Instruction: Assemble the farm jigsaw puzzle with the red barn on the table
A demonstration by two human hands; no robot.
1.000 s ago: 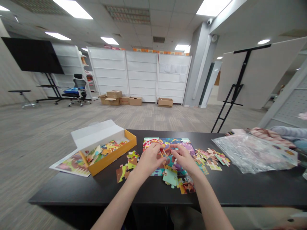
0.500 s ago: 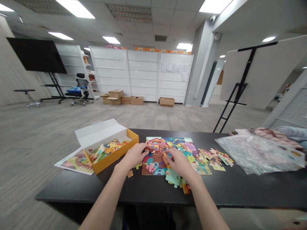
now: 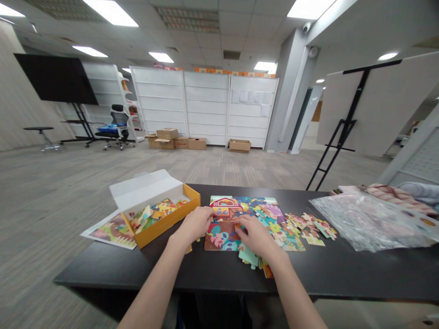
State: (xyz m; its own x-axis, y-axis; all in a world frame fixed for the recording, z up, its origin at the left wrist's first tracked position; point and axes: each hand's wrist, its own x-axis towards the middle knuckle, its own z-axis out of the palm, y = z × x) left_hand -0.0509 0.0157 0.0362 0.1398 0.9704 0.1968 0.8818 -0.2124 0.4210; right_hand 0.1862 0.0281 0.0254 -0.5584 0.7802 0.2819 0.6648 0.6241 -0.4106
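Note:
On the black table lies a partly assembled jigsaw puzzle [image 3: 219, 239], with a red barn in its upper left and pink and blue figures below. My left hand [image 3: 198, 222] rests at its left edge, fingers stretched onto the border just below the barn; its thumb is mostly hidden. Bent over the middle, my right hand [image 3: 255, 235] pinches a small orange puzzle piece [image 3: 237, 226] between thumb and fingers, low over the picture. Loose pieces [image 3: 274, 225] cover part of the right half. A light-green piece [image 3: 247, 257] lies in a small pile by my right wrist.
A yellow box [image 3: 161, 228] with its white lid open holds more pieces at the left, over a printed picture sheet [image 3: 109, 230]. More loose pieces [image 3: 310, 228] lie right of the puzzle. Clear plastic bags [image 3: 370, 221] and folded cloth [image 3: 394, 196] occupy the right end.
My left fingertips have slid slightly toward me along the puzzle's edge, so more of the barn shows. The right hand has shifted only a little, still with the orange piece. The view has moved slightly.

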